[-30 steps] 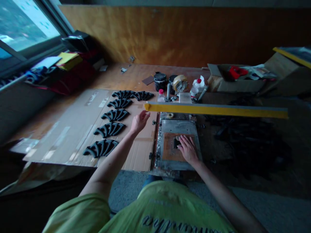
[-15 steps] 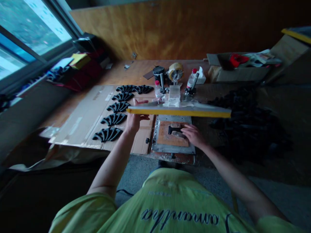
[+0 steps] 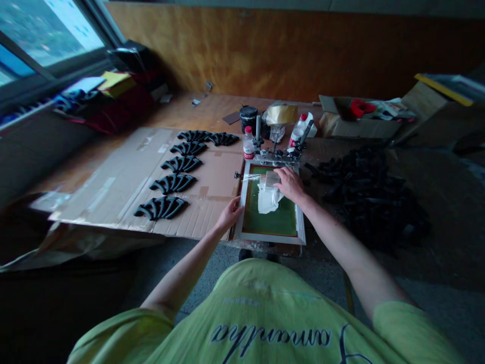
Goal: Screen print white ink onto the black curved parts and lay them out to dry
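A screen-printing frame (image 3: 302, 222) lies flat on the bench, its green mesh facing up. White paste (image 3: 268, 200) is spread on the mesh, just below a squeegee (image 3: 272, 179) wrapped in clear material. My right hand (image 3: 291, 184) is closed on the squeegee's right side. At the frame's left rail, my left hand (image 3: 230, 212) grips the edge with its fingers close together; part of the grip is hidden. Metal hinge clamps (image 3: 278, 155) stand at the frame's far end. The black piece and wooden board under the frame are covered from view.
Rows of curved black pieces (image 3: 162, 208) lie fanned out on cardboard (image 3: 125, 174) at left. A heap of black pieces (image 3: 371, 197) is at right. Behind the clamps stand red-capped bottles (image 3: 248, 144), a dark tub (image 3: 248, 117) and a tape roll (image 3: 281, 114). An open carton (image 3: 367, 126) sits back right.
The frame has swung down from a raised position to lie flat, covering the black piece. My right hand has moved from that piece onto the squeegee; my left hand came down with the frame.
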The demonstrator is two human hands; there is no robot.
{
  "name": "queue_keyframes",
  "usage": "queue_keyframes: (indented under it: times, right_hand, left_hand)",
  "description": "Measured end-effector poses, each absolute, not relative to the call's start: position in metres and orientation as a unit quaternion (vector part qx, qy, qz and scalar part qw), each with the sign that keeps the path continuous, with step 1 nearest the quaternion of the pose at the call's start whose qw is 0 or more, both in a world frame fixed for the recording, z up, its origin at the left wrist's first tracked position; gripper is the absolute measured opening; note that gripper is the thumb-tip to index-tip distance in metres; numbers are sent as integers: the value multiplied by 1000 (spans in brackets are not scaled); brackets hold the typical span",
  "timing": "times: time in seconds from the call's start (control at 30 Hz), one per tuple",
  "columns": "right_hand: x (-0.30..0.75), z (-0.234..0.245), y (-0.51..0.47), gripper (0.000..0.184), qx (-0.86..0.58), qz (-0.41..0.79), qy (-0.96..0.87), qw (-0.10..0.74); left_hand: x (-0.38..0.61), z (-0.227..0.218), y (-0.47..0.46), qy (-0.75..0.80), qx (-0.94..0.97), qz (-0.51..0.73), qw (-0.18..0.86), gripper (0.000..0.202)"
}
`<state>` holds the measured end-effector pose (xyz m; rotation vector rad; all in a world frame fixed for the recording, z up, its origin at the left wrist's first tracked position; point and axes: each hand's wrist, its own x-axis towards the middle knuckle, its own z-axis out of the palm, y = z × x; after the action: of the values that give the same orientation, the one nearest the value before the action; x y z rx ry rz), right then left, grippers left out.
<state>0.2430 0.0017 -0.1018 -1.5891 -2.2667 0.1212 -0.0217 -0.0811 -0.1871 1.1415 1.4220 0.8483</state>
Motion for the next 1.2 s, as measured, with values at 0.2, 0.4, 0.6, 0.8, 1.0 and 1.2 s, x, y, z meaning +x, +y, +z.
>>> queue_keyframes:
  times: [0.2,0.4,0.6,0.8,1.0,1.2]
  right_hand:
    - [245,-100,-13,22,-579,80,-809,58]
    - [244,-105,-29,19,-633,10,-773,34]
    - [225,-127,-58,18,-541,12,-839,56]
    - [254,-122,-79,20,-383,77,-918,65]
    - [247,-120,-60,18,-439,59,-889,118]
    - [246,-133,-75,18,-404,78,-901,135]
  left_hand:
    - [-25,-200,-77,606,498,344,516,62]
    - [-25,-204,-75,609,501,332,517,60]
    - [-26,-207,-77,607,508,337,510,60]
    - [-23,-212,-78,608,496,358,507,57]
    - [-23,-205,-78,602,487,370,514,58]
    - [-18,-192,-80,594,462,376,541,62]
